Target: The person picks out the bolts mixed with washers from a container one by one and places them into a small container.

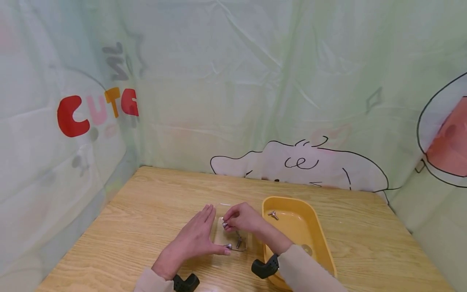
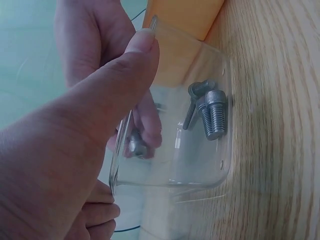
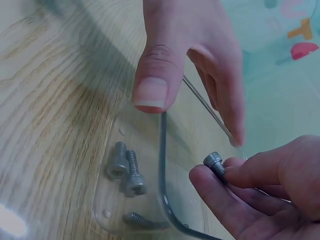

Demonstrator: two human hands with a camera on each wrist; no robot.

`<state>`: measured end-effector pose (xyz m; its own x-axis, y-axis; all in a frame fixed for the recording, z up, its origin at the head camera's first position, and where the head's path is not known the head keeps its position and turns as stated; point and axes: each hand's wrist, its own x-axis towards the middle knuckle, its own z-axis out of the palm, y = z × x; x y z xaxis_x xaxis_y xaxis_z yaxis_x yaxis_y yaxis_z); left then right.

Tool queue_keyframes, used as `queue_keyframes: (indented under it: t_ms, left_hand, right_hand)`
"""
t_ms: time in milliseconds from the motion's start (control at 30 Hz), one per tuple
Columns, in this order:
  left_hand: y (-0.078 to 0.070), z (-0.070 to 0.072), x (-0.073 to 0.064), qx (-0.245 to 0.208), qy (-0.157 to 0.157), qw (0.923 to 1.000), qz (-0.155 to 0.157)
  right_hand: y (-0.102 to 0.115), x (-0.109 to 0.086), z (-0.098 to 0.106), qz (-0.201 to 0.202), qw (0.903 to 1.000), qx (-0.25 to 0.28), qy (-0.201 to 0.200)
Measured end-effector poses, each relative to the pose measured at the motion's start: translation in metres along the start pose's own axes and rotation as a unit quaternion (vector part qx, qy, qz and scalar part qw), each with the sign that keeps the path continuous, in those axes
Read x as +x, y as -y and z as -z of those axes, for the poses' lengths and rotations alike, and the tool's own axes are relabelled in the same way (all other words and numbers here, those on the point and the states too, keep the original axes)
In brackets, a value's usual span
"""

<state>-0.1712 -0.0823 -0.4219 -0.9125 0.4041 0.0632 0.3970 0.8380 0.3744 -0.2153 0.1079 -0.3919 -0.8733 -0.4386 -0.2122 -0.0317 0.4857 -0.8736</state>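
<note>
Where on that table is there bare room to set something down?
The wooden table is bare left of the left hand, toward the curtain, and right of the yellow tray. Between them it's crowded with the right hand and clear box.

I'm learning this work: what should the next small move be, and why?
Probably lower the pinched screw into the clear container and let go: the right hand holds it at the opening, other screws lie inside, and the left hand touches the container.
</note>
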Motion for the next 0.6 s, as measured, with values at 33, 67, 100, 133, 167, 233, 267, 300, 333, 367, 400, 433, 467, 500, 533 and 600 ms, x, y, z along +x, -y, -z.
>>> queue_keyframes:
  t_ms: [33, 67, 100, 133, 167, 233, 267, 300, 333, 367, 400, 433, 467, 500, 533, 600]
  left_hand:
    - [0.0, 0.0, 0.0, -0.001, 0.0, 1.0, 0.0]
    - [-0.001, 0.0, 0.0, -0.002, 0.001, 1.0, 0.001]
    - [-0.001, 0.0, 0.0, -0.002, 0.002, 1.0, 0.001]
    - [-0.001, 0.0, 0.0, -0.002, 0.003, 1.0, 0.002]
    - [-0.001, 0.0, 0.0, -0.002, 0.004, 1.0, 0.003]
    - [-0.001, 0.0, 0.0, -0.002, 0.006, 1.0, 0.003]
    - [-0.001, 0.0, 0.0, -0.003, 0.007, 1.0, 0.003]
    - [-0.001, 0.0, 0.0, -0.004, 0.007, 1.0, 0.003]
    - [-0.002, 0.0, 0.0, -0.004, 0.008, 1.0, 0.003]
    - [-0.002, 0.0, 0.0, -0.006, 0.009, 0.9999, 0.003]
    - [-0.002, 0.0, 0.0, -0.007, 0.009, 0.9999, 0.003]
    - [-0.002, 0.001, 0.0, -0.008, 0.009, 0.9999, 0.003]
    - [-0.002, 0.001, 0.0, -0.009, 0.01, 0.9999, 0.004]
    - [-0.002, 0.001, 0.0, -0.01, 0.01, 0.9999, 0.004]
    - [-0.002, 0.001, 0.0, -0.01, 0.01, 0.9999, 0.005]
    - [-0.002, 0.001, 0.0, -0.01, 0.009, 0.9999, 0.005]
  right_hand:
    - [0.0, 0.0, 0.0, 0.0, 1.0, -0.004, 0.001]
    - [-0.001, 0.0, 0.0, 0.0, 1.0, -0.008, 0.002]
    - [-0.001, -0.001, 0.0, 0.0, 0.9999, -0.011, 0.003]
    - [-0.001, -0.001, 0.0, 0.0, 0.9999, -0.013, 0.005]
    - [-0.001, -0.002, 0.0, 0.001, 0.9999, -0.014, 0.006]
    - [-0.001, -0.003, 0.001, 0.004, 0.9998, -0.016, 0.007]
    - [-0.001, -0.003, 0.001, 0.006, 0.9998, -0.014, 0.008]
    - [-0.001, -0.004, 0.001, 0.008, 0.9998, -0.013, 0.01]
    - [0.0, -0.005, 0.002, 0.011, 0.9998, -0.01, 0.011]
    - [0.0, -0.005, 0.003, 0.014, 0.9998, -0.008, 0.012]
    - [-0.001, -0.006, 0.004, 0.019, 0.9997, -0.006, 0.014]
    - [-0.001, -0.007, 0.005, 0.024, 0.9996, -0.005, 0.015]
    - [-0.001, -0.008, 0.006, 0.026, 0.9995, -0.002, 0.016]
    - [-0.001, -0.009, 0.008, 0.029, 0.9995, 0.001, 0.016]
    - [-0.001, -0.009, 0.01, 0.03, 0.9994, 0.004, 0.015]
    - [-0.002, -0.011, 0.015, 0.028, 0.9995, 0.007, 0.01]
